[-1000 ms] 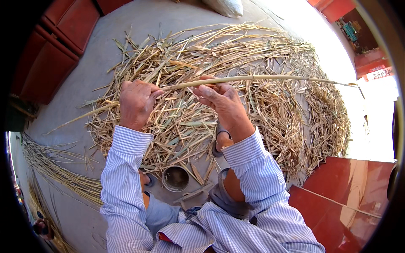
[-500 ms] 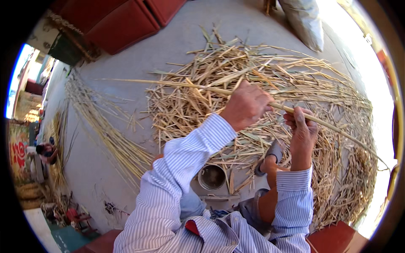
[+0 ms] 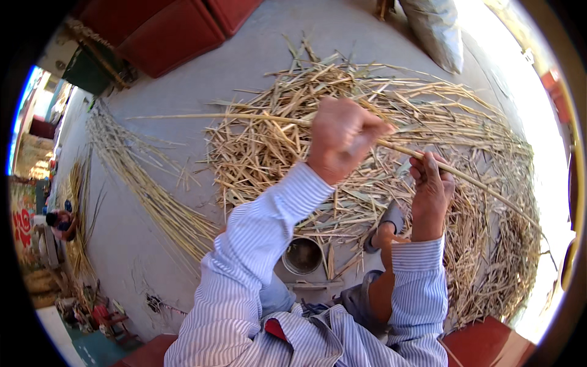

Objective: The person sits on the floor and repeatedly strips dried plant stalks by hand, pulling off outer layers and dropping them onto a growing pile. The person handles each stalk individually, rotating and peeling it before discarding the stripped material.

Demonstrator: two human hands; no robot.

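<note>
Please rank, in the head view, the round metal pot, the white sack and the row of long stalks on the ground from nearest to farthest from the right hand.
From the right hand:
1. Round metal pot, below-left, by the knees.
2. White sack, top, beyond the straw pile.
3. Row of long stalks, far left on the ground.

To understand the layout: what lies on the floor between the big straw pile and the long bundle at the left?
In the head view, bare grey floor separates the pile from the bundle, with only a few loose stalks.
</note>
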